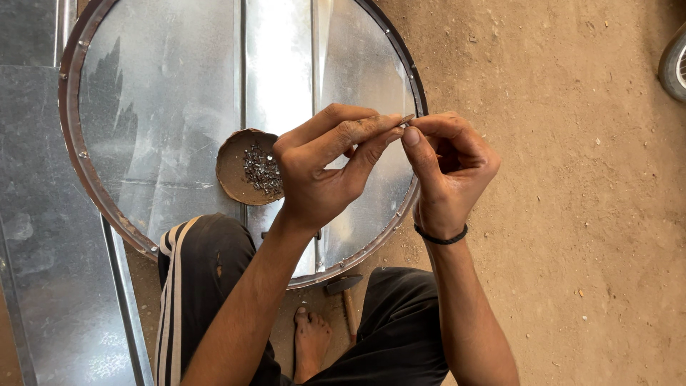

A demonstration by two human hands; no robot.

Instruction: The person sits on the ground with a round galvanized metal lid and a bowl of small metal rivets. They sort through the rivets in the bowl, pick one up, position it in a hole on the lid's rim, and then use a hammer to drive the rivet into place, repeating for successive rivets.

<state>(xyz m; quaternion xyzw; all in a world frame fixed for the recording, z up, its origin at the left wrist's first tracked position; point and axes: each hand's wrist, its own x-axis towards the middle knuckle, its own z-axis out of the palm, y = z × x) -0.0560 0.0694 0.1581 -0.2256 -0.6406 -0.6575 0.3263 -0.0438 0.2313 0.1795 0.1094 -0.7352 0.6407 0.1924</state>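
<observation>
My left hand and my right hand meet above the right side of a round sheet-metal disc with a riveted rusty rim. Both hands pinch a tiny metal piece, probably a rivet, between their fingertips. On the disc, just left of my left hand, sits a small brown bowl holding several small metal rivets. A black band circles my right wrist.
Flat galvanised sheet lies at the left. A hammer rests on the ground between my knees, near my bare foot. Sandy ground fills the right side. A wheel edge shows at the top right.
</observation>
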